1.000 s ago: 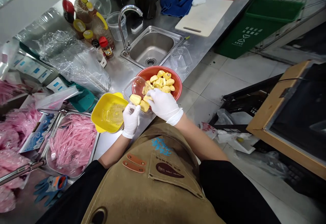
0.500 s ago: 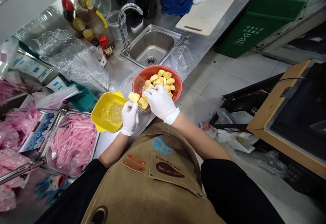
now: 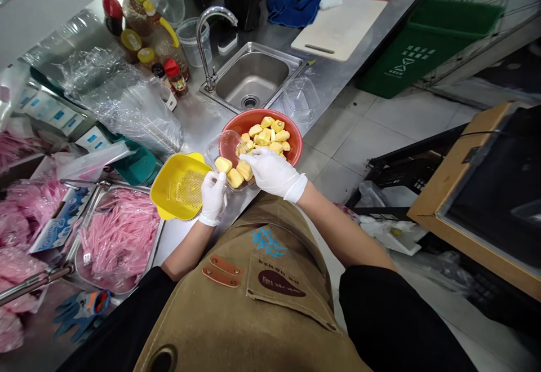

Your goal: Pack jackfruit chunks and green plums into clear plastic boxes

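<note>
My gloved left hand (image 3: 213, 197) pinches the near left edge of a clear plastic container (image 3: 212, 149), which is tilted against the bowl's left side. Several yellow jackfruit pieces (image 3: 223, 164) lie in the container. My gloved right hand (image 3: 276, 175) reaches over it from the right, its fingers closed at the rightmost piece (image 3: 244, 169); part of the grip is hidden. Beneath and behind, a red-brown bowl (image 3: 297, 135) holds more jackfruit pieces (image 3: 265, 136). Left of my left hand stands a yellow strainer basket (image 3: 163, 189).
A steel sink (image 3: 270, 67) with a faucet (image 3: 203, 45) lies beyond the bowl. Another clear container (image 3: 301, 98) sits beside it. Farther back is a white cutting board (image 3: 338, 28). Pink wrapped items (image 3: 120, 237) fill a tray at left. A green bin (image 3: 422, 51) stands right.
My right hand has shifted slightly right and turned, fingers now pointing left. A third jackfruit piece now shows in the container, which has moved a little to the right.
</note>
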Demonstrator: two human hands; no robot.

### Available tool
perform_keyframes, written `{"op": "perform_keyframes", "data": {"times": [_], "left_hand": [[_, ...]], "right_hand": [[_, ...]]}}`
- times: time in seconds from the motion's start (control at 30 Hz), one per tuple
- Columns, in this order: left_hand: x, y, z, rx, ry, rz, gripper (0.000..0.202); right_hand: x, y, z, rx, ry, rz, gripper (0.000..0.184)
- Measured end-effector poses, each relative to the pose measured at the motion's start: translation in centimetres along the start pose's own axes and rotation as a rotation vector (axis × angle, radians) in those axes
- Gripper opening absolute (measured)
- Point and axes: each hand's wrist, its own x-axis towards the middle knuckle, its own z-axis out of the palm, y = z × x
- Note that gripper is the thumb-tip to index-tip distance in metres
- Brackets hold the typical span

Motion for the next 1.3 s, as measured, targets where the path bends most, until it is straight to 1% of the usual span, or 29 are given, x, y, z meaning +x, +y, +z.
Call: {"op": "perform_keyframes", "data": {"times": [0.07, 0.1, 0.13, 0.2, 0.23, 0.27, 0.3, 0.33, 0.4, 0.47, 0.53, 0.63, 0.73, 0.8, 0.93, 0.97, 1.1, 1.2, 1.3], "left_hand": [[-0.1, 0.0, -0.2, 0.000, 0.004, -0.012, 0.070], [-0.2, 0.1, -0.3, 0.001, 0.002, -0.021, 0.069], [-0.3, 0.3, -0.6, 0.002, -0.002, -0.030, 0.068], [-0.7, 0.9, -1.2, 0.010, -0.002, -0.035, 0.066], [-0.8, 1.3, -1.5, 0.014, 0.003, -0.031, 0.064], [-1.0, 1.7, -1.9, 0.015, 0.015, -0.024, 0.062], [-1.1, 2.1, -2.3, 0.014, 0.031, -0.016, 0.060], [-1.1, 2.5, -2.6, 0.011, 0.053, -0.005, 0.058], [-0.9, 3.1, -3.3, 0.009, 0.102, 0.020, 0.055], [-0.5, 3.5, -3.8, 0.014, 0.135, 0.044, 0.054], [0.1, 3.8, -4.3, 0.019, 0.141, 0.054, 0.053], [0.5, 4.0, -4.6, 0.014, 0.130, 0.045, 0.051], [0.5, 3.9, -4.6, -0.001, 0.136, 0.042, 0.050], [0.4, 3.6, -4.4, -0.009, 0.136, 0.041, 0.051], [0.4, 3.1, -4.1, 0.017, 0.107, 0.044, 0.052], [0.5, 3.0, -4.0, 0.027, 0.101, 0.053, 0.052], [0.9, 3.0, -3.7, 0.045, 0.094, 0.100, 0.054], [1.0, 3.1, -3.4, 0.031, 0.108, 0.114, 0.057], [0.9, 3.1, -3.2, 0.015, 0.134, 0.109, 0.059]], "right_hand": [[0.0, 0.4, -0.3, 0.085, 0.066, -0.056, 0.054], [0.0, 0.8, -0.6, 0.147, 0.140, -0.069, 0.054], [0.1, 1.4, -1.0, 0.212, 0.243, -0.053, 0.054], [0.7, 3.0, -1.6, 0.321, 0.476, 0.068, 0.052], [1.1, 3.9, -1.7, 0.360, 0.558, 0.148, 0.050], [1.7, 4.8, -1.7, 0.390, 0.599, 0.224, 0.049], [2.4, 5.6, -1.4, 0.408, 0.589, 0.281, 0.047], [3.1, 6.2, -1.0, 0.412, 0.532, 0.316, 0.045], [4.6, 6.7, 0.1, 0.363, 0.334, 0.325, 0.039], [5.8, 6.5, 1.3, 0.264, 0.107, 0.269, 0.034], [6.7, 5.8, 2.2, 0.160, -0.055, 0.210, 0.032], [7.4, 4.8, 2.6, 0.028, -0.171, 0.189, 0.034], [7.5, 4.3, 2.4, -0.054, -0.276, 0.187, 0.034], [7.5, 3.9, 2.2, -0.090, -0.309, 0.181, 0.033], [8.5, 2.9, 2.3, -0.163, -0.236, 0.175, 0.039], [9.0, 2.6, 2.4, -0.165, -0.257, 0.164, 0.040], [11.1, 1.9, 3.8, -0.172, -0.417, 0.089, 0.036], [11.7, 1.7, 4.7, -0.200, -0.423, 0.069, 0.037], [11.5, 1.5, 5.0, -0.235, -0.439, 0.061, 0.038]]}}
